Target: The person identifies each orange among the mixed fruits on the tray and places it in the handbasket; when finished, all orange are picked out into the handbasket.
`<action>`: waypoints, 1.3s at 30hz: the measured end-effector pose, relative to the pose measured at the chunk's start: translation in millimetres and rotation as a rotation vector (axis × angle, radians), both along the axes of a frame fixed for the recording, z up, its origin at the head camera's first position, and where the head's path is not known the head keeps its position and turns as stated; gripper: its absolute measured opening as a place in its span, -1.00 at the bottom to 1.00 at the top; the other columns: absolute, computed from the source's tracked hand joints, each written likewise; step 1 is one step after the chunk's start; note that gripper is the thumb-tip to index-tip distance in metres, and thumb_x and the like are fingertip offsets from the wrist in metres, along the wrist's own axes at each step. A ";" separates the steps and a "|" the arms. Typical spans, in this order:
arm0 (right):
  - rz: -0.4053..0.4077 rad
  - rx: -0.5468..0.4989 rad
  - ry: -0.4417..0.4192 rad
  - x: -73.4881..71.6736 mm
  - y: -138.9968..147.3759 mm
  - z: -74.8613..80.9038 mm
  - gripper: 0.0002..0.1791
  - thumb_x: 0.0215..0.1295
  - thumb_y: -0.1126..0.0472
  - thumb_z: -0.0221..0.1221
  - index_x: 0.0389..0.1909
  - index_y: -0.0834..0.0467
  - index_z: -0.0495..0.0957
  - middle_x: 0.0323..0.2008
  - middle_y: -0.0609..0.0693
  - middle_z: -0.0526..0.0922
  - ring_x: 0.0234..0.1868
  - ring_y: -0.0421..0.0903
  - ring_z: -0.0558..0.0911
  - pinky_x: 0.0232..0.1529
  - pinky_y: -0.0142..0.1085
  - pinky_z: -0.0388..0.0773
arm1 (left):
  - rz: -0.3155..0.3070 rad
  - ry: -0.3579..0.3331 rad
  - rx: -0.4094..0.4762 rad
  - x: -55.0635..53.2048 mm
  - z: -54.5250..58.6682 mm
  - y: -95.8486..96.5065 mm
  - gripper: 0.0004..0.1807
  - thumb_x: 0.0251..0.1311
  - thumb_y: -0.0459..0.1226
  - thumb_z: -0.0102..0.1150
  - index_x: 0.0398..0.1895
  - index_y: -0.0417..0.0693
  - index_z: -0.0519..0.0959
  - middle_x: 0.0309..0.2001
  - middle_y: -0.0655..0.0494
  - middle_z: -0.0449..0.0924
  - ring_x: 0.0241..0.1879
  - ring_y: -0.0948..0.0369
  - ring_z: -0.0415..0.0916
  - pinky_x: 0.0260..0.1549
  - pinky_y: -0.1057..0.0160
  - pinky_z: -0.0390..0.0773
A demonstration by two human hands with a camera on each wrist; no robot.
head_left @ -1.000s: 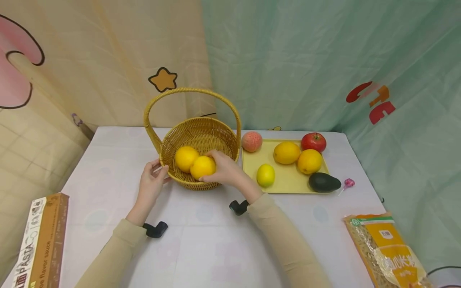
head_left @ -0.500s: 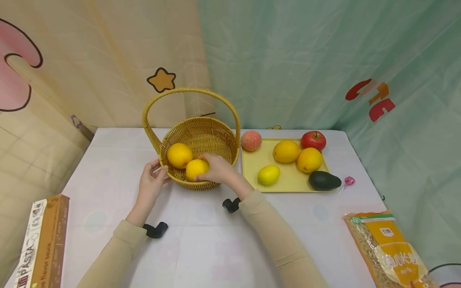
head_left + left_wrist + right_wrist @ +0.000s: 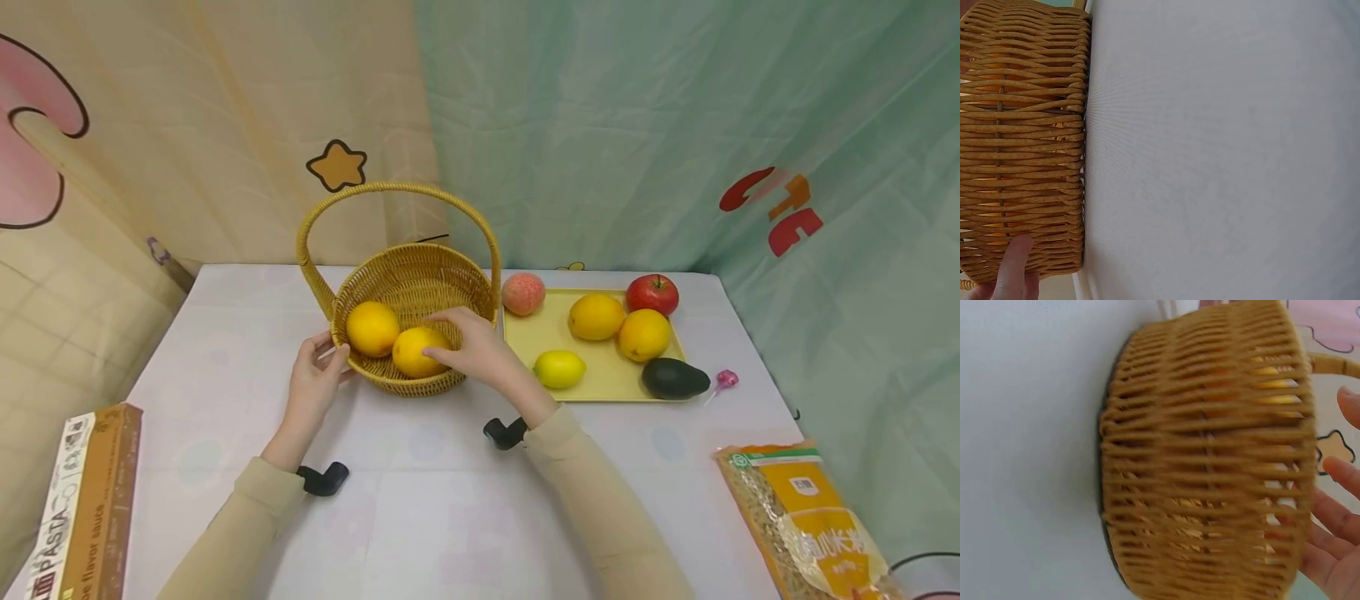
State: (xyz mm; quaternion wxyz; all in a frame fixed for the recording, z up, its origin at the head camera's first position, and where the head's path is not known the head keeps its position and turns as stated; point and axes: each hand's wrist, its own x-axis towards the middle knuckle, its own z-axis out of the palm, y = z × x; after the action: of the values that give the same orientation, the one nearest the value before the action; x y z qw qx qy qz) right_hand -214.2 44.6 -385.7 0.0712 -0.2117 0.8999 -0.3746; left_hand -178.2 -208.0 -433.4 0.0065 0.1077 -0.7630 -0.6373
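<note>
In the head view a woven basket (image 3: 472,287) with a tall arched handle stands at the back of the table. Two oranges (image 3: 372,329) lie inside it, side by side at its front left. My left hand (image 3: 313,379) grips the basket's left side at the rim, and in the left wrist view a fingertip (image 3: 1019,244) presses the wicker wall. Over the basket's front right, my right hand (image 3: 480,354) has its fingers spread, the thumb overlapping the nearer orange (image 3: 416,357). The right wrist view shows those fingers (image 3: 1335,515) loose beside the rim, gripping nothing.
Right of the basket, a yellow tray (image 3: 600,392) carries a lemon (image 3: 559,369), two yellow-orange fruits (image 3: 596,317), an apple (image 3: 652,295), an avocado (image 3: 675,379) and a peach (image 3: 523,294). A lollipop (image 3: 726,380), a food bag (image 3: 806,517) and a pasta box (image 3: 93,500) lie farther out.
My right hand has let go of the nearer orange and drawn slightly right. Both oranges have shifted inside the basket. The lemon has turned on the tray. My left hand stays at the rim.
</note>
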 end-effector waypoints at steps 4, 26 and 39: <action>-0.042 -0.044 0.033 2.9 20.2 7.3 -0.49 0.31 -0.02 0.27 0.24 0.03 0.50 0.22 -0.01 0.53 0.26 0.00 0.48 0.35 -0.06 0.46 | 0.000 -0.012 -0.004 -0.2 0.9 0.1 -0.40 0.48 -0.25 -0.07 0.45 -0.32 0.05 0.44 -0.28 0.15 0.33 -0.09 0.32 -0.05 0.43 0.68; -0.555 -0.161 0.088 18.7 207.7 10.8 -0.51 0.41 -0.02 0.16 0.17 0.24 0.51 0.14 0.20 0.59 0.19 0.10 0.55 0.35 0.01 0.45 | 0.010 -0.023 -0.024 0.0 -1.0 0.3 -0.42 0.49 -0.22 -0.06 0.45 -0.27 0.09 0.42 -0.21 0.20 0.26 0.00 0.36 -0.03 0.38 0.68; -0.771 -0.082 -0.132 19.7 259.5 6.5 -0.27 0.39 -0.21 0.08 0.40 0.18 0.30 0.37 0.23 0.38 0.37 0.19 0.35 0.40 0.11 0.37 | 0.007 -0.011 -0.026 -0.2 -3.8 -0.7 -0.42 0.48 -0.21 -0.06 0.44 -0.28 0.09 0.42 -0.20 0.21 0.27 0.00 0.36 -0.03 0.38 0.68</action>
State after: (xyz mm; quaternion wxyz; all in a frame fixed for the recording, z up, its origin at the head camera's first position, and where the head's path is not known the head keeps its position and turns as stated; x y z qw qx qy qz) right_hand -194.5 304.1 -379.1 -0.0258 0.1637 0.8911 -0.4224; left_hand -178.5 -208.8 -437.2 0.0058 0.1138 -0.7709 -0.6266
